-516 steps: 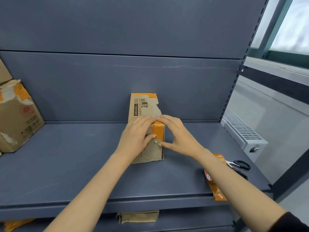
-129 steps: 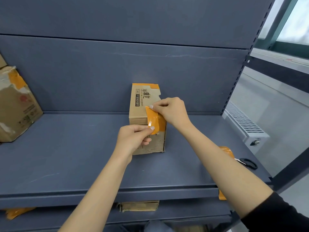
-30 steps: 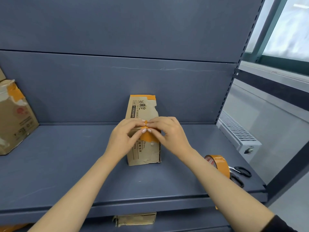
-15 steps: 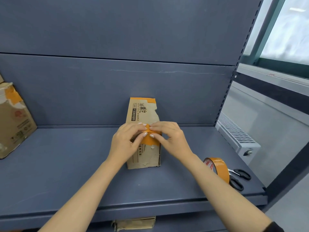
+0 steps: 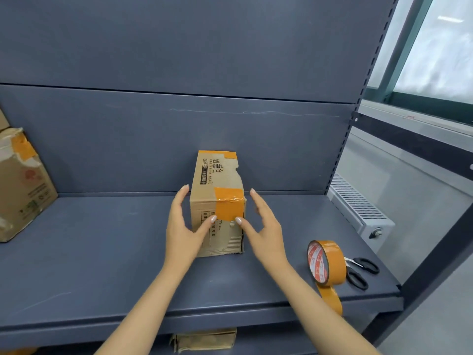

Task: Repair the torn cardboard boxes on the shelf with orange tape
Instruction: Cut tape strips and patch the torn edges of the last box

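Left hand [image 5: 184,228] is sitting against the left side of the small box [image 5: 217,201], fingers straight and spread, thumb tip touching the lower edge of the orange tape patch [image 5: 228,207] on the front face. Right hand [image 5: 266,226] is mirroring it on the right side: fingers straight and apart, thumb tip touching the bottom right corner of the same patch. Neither hand is gripping anything.

Small box is standing mid-shelf, its far end near the back panel [image 5: 179,139]. Tape patch is wrapping over the front top edge, covering part of the top and part of the front face, with wrinkles at the fold. Second strip of orange tape [image 5: 225,154] is running along the far top edge. Right side of the top flap is showing a ragged torn notch. Bottom front edge is looking frayed.

Shelf [image 5: 102,252] is dark blue-grey metal. Tape roll [image 5: 326,262] is standing on edge to the right of the right forearm, a loose tail hanging over the front lip of the shelf. Scissors [image 5: 361,271] with black handles are lying just beside the roll, toward the right end.

Bigger box [image 5: 23,190] is leaning at the far left, orange tape on its torn top corner. Another piece of cardboard [image 5: 204,339] is showing on the level below.
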{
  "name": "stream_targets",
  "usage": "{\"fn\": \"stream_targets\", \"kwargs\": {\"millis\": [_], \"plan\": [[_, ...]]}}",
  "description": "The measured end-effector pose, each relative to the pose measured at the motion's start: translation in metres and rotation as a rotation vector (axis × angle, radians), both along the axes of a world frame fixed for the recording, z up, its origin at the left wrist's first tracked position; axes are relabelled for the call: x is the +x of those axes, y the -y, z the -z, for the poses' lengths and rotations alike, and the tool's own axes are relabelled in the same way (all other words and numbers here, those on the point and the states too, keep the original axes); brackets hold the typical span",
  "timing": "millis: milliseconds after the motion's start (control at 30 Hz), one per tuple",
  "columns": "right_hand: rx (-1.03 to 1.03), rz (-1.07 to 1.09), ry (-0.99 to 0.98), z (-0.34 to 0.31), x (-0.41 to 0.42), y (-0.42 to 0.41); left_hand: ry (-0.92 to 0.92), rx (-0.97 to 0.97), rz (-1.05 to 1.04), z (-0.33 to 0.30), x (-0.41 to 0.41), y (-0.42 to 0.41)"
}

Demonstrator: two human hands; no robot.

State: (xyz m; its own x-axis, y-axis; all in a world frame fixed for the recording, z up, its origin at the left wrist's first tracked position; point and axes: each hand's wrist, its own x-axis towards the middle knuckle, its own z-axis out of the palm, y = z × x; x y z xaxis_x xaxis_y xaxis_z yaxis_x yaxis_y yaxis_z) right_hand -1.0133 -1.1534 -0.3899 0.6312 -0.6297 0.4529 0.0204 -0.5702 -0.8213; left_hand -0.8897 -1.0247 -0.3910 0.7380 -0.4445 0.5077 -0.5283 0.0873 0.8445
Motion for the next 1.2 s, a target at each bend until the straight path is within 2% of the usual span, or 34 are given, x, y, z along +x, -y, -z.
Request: {"fn": "stream_targets", "kwargs": {"millis": [167, 300, 500, 733, 900, 1067, 1200], "plan": [[0.19, -0.018, -0.08, 0.036, -0.005, -0.019, -0.349, -0.005, 0.044, 0.041, -0.014, -0.007], [0.255, -0.072, -0.147, 0.053, -0.003, -0.028, -0.454, 0.084, 0.041, 0.054, -0.019, -0.007], [0.196, -0.034, -0.165, 0.047, -0.011, -0.033, -0.444, 0.059, -0.017, 0.046, -0.024, -0.016], [0.141, -0.126, 0.005, 0.021, -0.026, -0.041, -0.383, -0.137, 0.064, 0.003, -0.043, -0.036], [0.056, -0.076, 0.123, -0.009, -0.022, -0.039, -0.317, -0.263, 0.115, -0.043, -0.049, -0.035], [0.076, -0.057, 0.219, -0.035, -0.012, -0.031, -0.237, -0.227, 0.131, -0.062, -0.038, -0.029], [0.083, -0.066, 0.206, -0.045, -0.003, -0.023, -0.196, -0.182, 0.126, -0.059, -0.024, -0.022]]}}
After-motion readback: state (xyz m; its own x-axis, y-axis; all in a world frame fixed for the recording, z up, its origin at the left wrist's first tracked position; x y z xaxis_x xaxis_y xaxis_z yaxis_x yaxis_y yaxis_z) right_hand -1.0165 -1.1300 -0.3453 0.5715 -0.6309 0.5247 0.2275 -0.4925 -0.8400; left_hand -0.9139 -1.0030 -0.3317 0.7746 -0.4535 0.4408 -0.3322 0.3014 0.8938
